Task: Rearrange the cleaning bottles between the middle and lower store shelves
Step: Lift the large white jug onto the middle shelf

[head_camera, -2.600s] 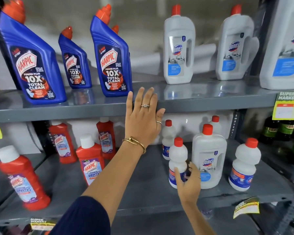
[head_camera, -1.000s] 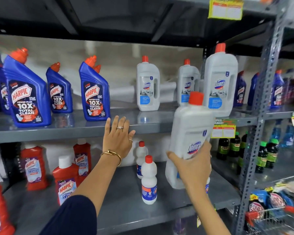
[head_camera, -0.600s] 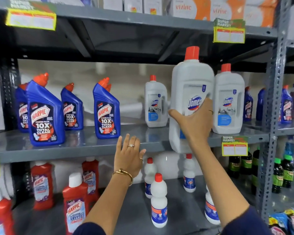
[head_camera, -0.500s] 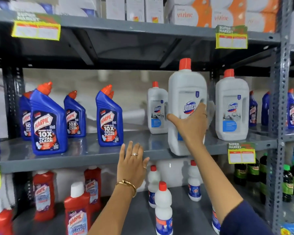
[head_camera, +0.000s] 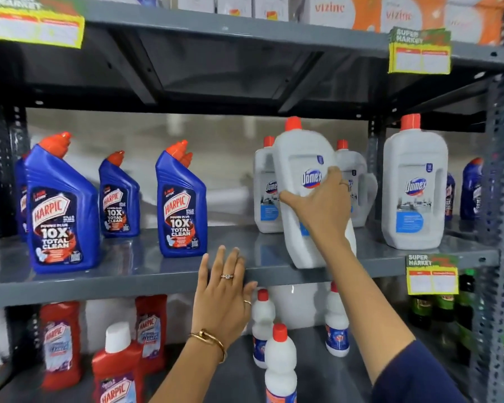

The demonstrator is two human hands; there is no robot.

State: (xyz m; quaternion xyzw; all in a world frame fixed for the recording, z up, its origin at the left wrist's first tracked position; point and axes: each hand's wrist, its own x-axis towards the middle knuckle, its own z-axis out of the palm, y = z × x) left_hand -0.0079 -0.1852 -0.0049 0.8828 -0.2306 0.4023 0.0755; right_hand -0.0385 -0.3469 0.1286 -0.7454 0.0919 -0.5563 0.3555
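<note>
The right hand [head_camera: 322, 203] grasps a large white Domex bottle [head_camera: 306, 199] across its front label, thumb on the bottle's left side and fingers wrapped round its right; the bottle leans with its red cap toward the left, and its base is at the front edge of the middle shelf [head_camera: 146, 274], though whether it fully rests there cannot be told. Directly behind this hand stand two more white Domex bottles, one [head_camera: 264, 196] showing at the held bottle's left and one [head_camera: 358, 187] at its right, both partly hidden by it. Further right of the hand another large Domex bottle [head_camera: 413, 190] stands upright near the shelf's right post, with a yellow price tag [head_camera: 432, 274] hanging from the shelf lip below it. Well to the left of the hand, three blue Harpic bottles share the same shelf: a near one [head_camera: 182, 205], a smaller-looking one [head_camera: 118, 199] set further back, and a big one [head_camera: 60, 210] at the front left. The left hand [head_camera: 226, 295] is released and flat, fingers spread, pressed against the middle shelf's front edge just below and to the left of the held bottle; it wears a ring and a gold bangle. Beneath that hand, the lower shelf [head_camera: 239, 373] carries small white bottles with red caps [head_camera: 280, 365], and to the left of it red Harpic bottles [head_camera: 117, 370], one with a white cap.
</note>
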